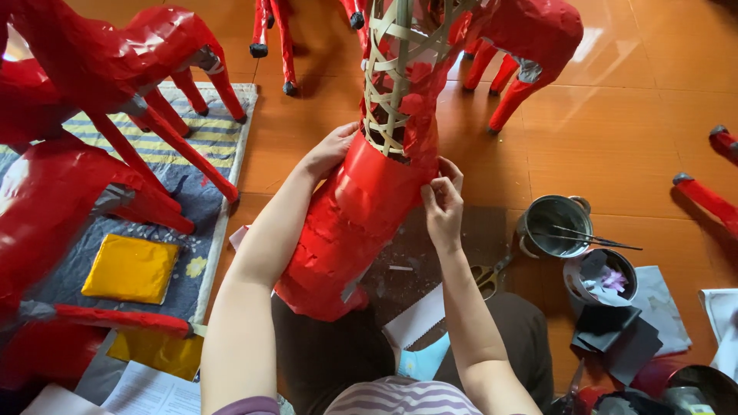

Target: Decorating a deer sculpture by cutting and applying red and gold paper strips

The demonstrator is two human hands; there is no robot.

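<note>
A tall woven bamboo frame (392, 69), partly covered in glossy red paper (346, 223), leans across my lap. My left hand (329, 151) rests flat against the left side of the red covering, just below the bare lattice. My right hand (443, 201) pinches the edge of the red paper on the frame's right side, fingers pressed together on it. The upper part of the frame shows bare strips with patches of red paper stuck on.
Several finished red paper animal figures (100, 69) stand on thin legs at left and top. A yellow packet (131, 269) lies on a striped mat. A metal pot with brushes (555, 224), scissors (487, 275), a small bowl (601, 275) and black paper sit at right on the orange floor.
</note>
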